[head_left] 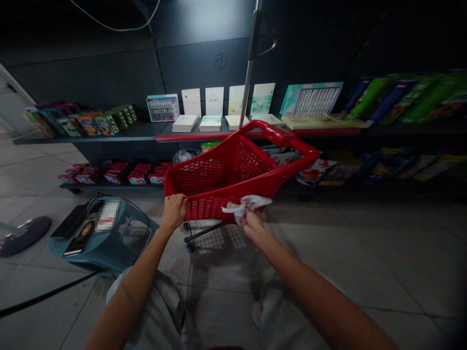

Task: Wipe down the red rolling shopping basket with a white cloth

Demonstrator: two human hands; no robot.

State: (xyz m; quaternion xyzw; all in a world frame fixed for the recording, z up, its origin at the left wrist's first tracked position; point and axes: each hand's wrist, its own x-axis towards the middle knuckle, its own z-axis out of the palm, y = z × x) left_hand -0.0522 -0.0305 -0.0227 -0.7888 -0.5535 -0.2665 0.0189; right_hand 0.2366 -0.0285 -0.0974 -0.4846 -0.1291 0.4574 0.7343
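Note:
A red plastic shopping cart (215,167) stands sideways in front of me, its handle to the right. My left hand (175,210) has its fingers closed over the rim at the cart's near left corner. In my right hand (252,221) is a bunched white cloth (255,201), held against the cart's near side wall. The cloth hides part of that wall and some of my right fingertips. Below the basket, the cart's metal leg and wheel (188,244) show on the floor.
Behind the cart runs a dark shelf (134,132) with books, boxes and colourful packs. A metal pole (249,73) rises behind the cart. At left stands a blue-green stool (127,248) with a phone and other items on it. A round dark base (27,236) sits further left.

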